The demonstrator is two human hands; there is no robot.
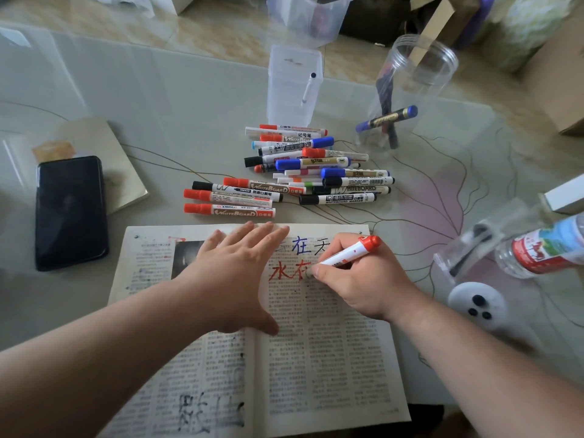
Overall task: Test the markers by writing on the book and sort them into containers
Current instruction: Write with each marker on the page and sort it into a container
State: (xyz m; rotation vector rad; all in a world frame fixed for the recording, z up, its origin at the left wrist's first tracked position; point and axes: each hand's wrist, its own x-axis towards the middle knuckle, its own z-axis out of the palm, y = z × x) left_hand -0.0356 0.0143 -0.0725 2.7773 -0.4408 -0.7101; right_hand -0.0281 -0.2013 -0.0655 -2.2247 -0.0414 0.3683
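- My right hand (363, 279) grips a red marker (350, 252), tip on the book (331, 358) by red strokes.
- My left hand (234, 273) lies flat, pressing the book.
- I judge the pile (303, 172) beyond mostly untested; tub (294, 86) and jar (407, 90) hold only a few.

- Soft, even daylight fills the scene, and pale glare streaks the glossy table (158, 99) at the far left.
- Shadows stay faint; only a soft one shows beneath the left hand (234, 273) on the book (331, 343).
- The marker pile (303, 172) at centre is sharp, its labels legible.
- Wide-angle bending curves the edges, and the bottle (543, 248) at right smears into blur.
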